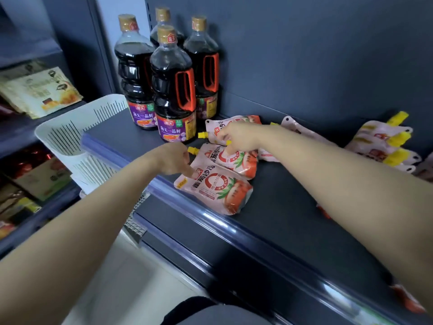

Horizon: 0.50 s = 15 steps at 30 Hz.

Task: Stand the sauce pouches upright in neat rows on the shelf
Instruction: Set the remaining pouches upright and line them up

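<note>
Several white-and-red sauce pouches with yellow spouts lie flat on the dark shelf (281, 207). The nearest pouch (218, 191) lies at the shelf's front edge. My left hand (173, 160) pinches its top corner. Behind it lies a second pouch (236, 160), and my right hand (236, 137) presses fingers down on its upper part, next to a yellow spout. A third pouch (225, 127) lies further back, partly under my right hand. More pouches (384, 144) are heaped at the right; my right forearm hides some of them.
Several tall dark soy sauce bottles (173, 90) with orange handles stand at the shelf's back left, close to the pouches. A white slotted plastic basket (77, 130) sits left of the shelf. Neighbouring shelves at the left hold packaged goods (39, 92).
</note>
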{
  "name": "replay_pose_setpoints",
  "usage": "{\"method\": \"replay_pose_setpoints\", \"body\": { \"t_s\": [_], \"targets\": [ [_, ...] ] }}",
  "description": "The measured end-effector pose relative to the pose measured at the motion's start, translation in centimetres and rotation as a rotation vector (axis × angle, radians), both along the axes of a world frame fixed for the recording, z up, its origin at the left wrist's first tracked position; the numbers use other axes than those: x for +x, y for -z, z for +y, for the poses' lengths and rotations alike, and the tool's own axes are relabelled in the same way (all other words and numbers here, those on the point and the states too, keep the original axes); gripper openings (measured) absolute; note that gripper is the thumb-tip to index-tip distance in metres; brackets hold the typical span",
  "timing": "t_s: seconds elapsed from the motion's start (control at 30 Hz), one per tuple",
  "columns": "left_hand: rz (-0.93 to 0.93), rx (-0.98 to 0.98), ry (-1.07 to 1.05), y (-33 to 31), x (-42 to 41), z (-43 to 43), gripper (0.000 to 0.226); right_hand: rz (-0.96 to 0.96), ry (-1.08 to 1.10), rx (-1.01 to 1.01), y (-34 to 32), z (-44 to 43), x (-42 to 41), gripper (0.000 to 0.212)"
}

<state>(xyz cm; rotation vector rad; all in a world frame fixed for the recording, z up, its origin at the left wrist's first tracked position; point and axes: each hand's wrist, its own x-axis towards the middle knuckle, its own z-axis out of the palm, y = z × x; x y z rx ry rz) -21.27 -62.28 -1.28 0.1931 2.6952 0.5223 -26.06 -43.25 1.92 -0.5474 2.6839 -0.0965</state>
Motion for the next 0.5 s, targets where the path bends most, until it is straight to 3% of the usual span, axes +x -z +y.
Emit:
{"method": "replay_pose_setpoints", "body": {
  "t_s": [0.17, 0.5],
  "targets": [
    [-0.051, 0.008, 0.0, 1.0, 0.6, -0.2, 0.061, -0.108, 0.028, 0.032, 1.7, -0.6, -1.3, 0.07],
    [-0.083, 0.065, -0.152, 1.6, 0.1, -0.6, 0.059, -0.151, 0.019, 0.081, 2.1, -1.2, -2.6, 0.076]
  ]
}}
